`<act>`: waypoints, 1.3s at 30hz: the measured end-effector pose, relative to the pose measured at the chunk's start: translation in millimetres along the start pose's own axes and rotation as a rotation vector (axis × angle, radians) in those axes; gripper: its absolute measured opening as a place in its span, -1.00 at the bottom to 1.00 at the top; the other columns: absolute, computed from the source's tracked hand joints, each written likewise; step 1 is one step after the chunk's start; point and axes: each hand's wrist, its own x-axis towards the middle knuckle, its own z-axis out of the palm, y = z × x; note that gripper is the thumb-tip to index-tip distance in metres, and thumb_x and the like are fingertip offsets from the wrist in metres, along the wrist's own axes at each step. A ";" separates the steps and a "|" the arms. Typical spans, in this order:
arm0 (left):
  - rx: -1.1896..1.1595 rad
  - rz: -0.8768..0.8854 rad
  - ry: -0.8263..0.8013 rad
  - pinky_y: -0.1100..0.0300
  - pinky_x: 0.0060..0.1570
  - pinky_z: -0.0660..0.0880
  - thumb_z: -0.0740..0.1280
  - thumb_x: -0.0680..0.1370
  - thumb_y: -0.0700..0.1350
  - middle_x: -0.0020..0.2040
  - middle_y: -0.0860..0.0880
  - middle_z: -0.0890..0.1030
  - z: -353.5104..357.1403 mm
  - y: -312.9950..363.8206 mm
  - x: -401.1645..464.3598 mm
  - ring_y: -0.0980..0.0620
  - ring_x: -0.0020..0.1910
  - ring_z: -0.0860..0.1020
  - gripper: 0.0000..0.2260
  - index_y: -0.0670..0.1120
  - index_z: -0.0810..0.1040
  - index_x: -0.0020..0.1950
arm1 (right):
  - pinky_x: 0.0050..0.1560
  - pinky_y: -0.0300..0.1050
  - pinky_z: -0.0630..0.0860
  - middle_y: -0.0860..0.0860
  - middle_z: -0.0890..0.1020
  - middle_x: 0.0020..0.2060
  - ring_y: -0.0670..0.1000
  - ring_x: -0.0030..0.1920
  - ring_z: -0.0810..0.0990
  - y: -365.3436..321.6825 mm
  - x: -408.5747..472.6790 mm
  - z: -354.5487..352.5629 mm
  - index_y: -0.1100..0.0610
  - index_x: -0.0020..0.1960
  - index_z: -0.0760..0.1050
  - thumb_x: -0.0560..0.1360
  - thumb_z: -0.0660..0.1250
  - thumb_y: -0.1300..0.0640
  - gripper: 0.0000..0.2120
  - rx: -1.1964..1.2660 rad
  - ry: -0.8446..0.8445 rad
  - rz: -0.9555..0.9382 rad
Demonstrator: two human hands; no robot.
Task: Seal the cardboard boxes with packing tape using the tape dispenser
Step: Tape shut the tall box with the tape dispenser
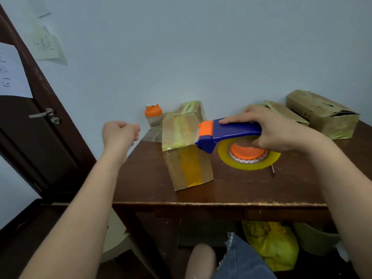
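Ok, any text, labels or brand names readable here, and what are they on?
Nothing reads clearly.
Paper note on the wall: handwritten characters, too blurred to read.
White sheet on the door: handwritten marks, cut off and unreadable.
Boxes and tape dispenser: no legible print.

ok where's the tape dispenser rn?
Head view, right of centre: the tape dispenser is in the right hand, its orange nose at the nearest box's top right edge.
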 end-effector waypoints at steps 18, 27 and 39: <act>-0.174 -0.134 0.113 -0.09 0.15 0.56 0.40 0.54 -0.14 -0.34 -0.03 0.62 46.3 -37.8 -40.8 0.01 -0.22 0.60 -0.81 -0.08 0.63 -0.28 | -0.04 -0.14 0.25 -0.03 0.38 0.00 0.05 0.01 0.35 42.4 23.4 -3.7 -0.32 0.36 0.35 0.44 0.30 0.36 -0.30 -0.175 0.001 0.067; -0.162 -0.151 0.092 -0.11 0.19 0.54 0.40 0.54 -0.13 -0.34 -0.04 0.62 50.8 -37.7 -36.2 0.00 -0.21 0.60 -0.81 -0.08 0.63 -0.28 | -0.06 -0.18 0.23 -0.02 0.39 0.01 0.05 0.02 0.36 47.8 28.7 -3.7 -0.33 0.35 0.35 0.44 0.28 0.40 -0.28 -0.156 -0.028 0.082; -0.201 -0.193 0.085 -0.09 0.15 0.56 0.41 0.54 -0.12 -0.33 -0.04 0.62 53.5 -47.6 -31.6 0.03 -0.24 0.58 -0.83 -0.11 0.64 -0.24 | -0.11 -0.18 0.30 -0.03 0.40 0.00 0.06 0.02 0.40 55.0 35.9 -1.2 -0.36 0.32 0.36 0.41 0.24 0.47 -0.21 -0.104 -0.060 0.085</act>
